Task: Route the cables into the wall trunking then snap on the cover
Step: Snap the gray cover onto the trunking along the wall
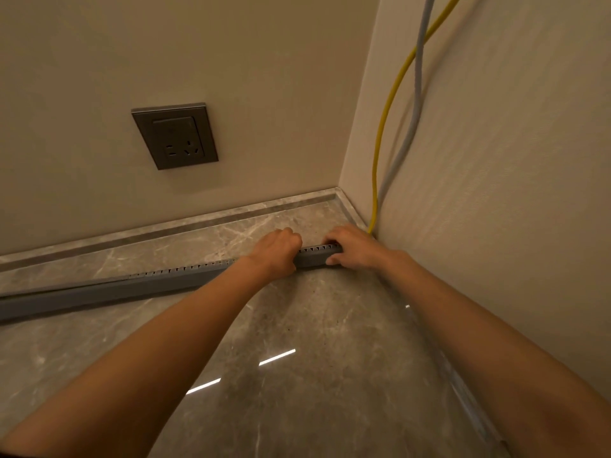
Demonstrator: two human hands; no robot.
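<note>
A long grey slotted trunking [109,289] lies across the marble floor, running from the left edge toward the corner. My left hand [277,249] is closed over it near its right end, fingers curled over the top. Just to the right, my right hand [350,247] grips the trunking's end, thumb on the front face. A yellow cable [383,127] and a pale grey cable [415,104] hang down the right wall into the corner behind my right hand. Their lower ends are hidden.
A dark grey wall socket [174,136] sits on the back wall above the marble skirting [165,226]. The glossy marble floor [297,375] stretches toward me. The right wall [512,193] meets the back wall at the corner.
</note>
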